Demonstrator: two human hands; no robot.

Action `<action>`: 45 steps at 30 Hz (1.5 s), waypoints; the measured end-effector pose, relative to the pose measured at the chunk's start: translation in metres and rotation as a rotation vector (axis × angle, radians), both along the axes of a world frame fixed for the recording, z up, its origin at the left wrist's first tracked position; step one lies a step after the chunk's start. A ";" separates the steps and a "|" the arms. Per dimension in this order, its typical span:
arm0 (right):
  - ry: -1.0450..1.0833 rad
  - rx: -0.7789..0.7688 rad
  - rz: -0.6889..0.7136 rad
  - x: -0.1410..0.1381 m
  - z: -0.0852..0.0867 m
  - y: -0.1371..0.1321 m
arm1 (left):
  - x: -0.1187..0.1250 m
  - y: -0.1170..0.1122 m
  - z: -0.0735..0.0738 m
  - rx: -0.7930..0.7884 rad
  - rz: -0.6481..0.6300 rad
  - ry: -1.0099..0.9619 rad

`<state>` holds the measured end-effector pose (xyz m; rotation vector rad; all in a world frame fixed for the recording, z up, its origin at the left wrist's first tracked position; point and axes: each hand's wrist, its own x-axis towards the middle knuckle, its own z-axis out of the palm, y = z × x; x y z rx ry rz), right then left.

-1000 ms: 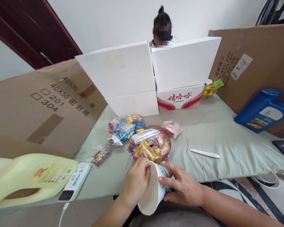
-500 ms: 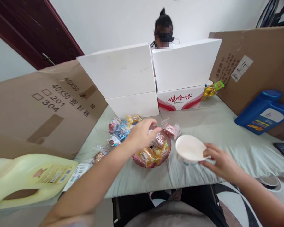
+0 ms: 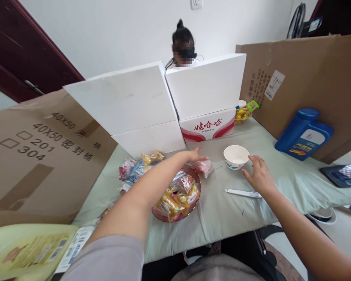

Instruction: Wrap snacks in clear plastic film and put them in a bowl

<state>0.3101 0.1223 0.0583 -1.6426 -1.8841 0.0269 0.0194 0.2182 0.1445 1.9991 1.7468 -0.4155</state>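
Note:
My left hand (image 3: 193, 157) reaches over the brown plate (image 3: 159, 215) heaped with wrapped snacks, fingers stretched toward a pink snack packet (image 3: 204, 167) just beyond the plate. My right hand (image 3: 259, 174) rests on the table beside a white bowl (image 3: 236, 156) that stands upright; its fingers are apart and just off the bowl's rim. A white pen-like stick (image 3: 243, 192) lies under my right wrist.
Loose snack packets (image 3: 136, 168) lie left of the plate. White boxes (image 3: 152, 109) and cardboard sheets (image 3: 43, 148) wall the table. A blue jug (image 3: 303, 134) stands right, a yellow jug (image 3: 26, 249) lies near left, a tablet (image 3: 343, 175) far right. Another person sits behind the boxes.
The white bowl went from my lap onto the table, farther back and right, and my right hand let go of it. My left hand reached forward over the plate.

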 end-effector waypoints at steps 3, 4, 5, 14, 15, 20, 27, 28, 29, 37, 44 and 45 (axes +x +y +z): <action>0.077 0.070 0.119 -0.015 0.002 -0.025 | 0.036 -0.017 -0.016 -0.003 -0.053 0.063; 0.093 0.074 0.182 -0.022 0.003 -0.034 | 0.046 -0.025 -0.021 0.007 -0.053 0.094; 0.103 0.066 0.249 -0.030 0.002 -0.042 | 0.055 -0.031 -0.026 0.022 -0.053 0.120; 0.046 -0.180 0.597 -0.073 -0.007 -0.080 | 0.043 -0.030 0.021 0.253 -0.119 -0.014; 0.046 -0.195 0.602 -0.072 -0.008 -0.081 | 0.029 -0.029 0.037 0.309 -0.107 -0.048; 0.070 -0.265 0.614 -0.070 -0.009 -0.083 | -0.072 -0.073 0.116 0.640 0.091 -0.365; 0.129 -0.375 0.697 -0.095 -0.006 -0.084 | -0.189 -0.212 0.125 0.613 0.455 0.237; 0.133 -0.398 0.703 -0.099 -0.006 -0.083 | -0.194 -0.227 0.111 0.546 0.497 0.300; 0.139 -0.425 0.703 -0.103 -0.006 -0.083 | -0.196 -0.240 0.092 0.460 0.525 0.341; 0.456 -0.855 0.467 -0.125 -0.020 -0.067 | -0.173 -0.298 -0.086 0.495 0.600 0.302; 0.810 -1.076 0.482 -0.147 -0.010 -0.064 | -0.172 -0.291 -0.058 1.002 0.567 -0.132; 0.815 -1.084 0.497 -0.150 -0.007 -0.065 | -0.169 -0.281 -0.047 1.035 0.563 -0.236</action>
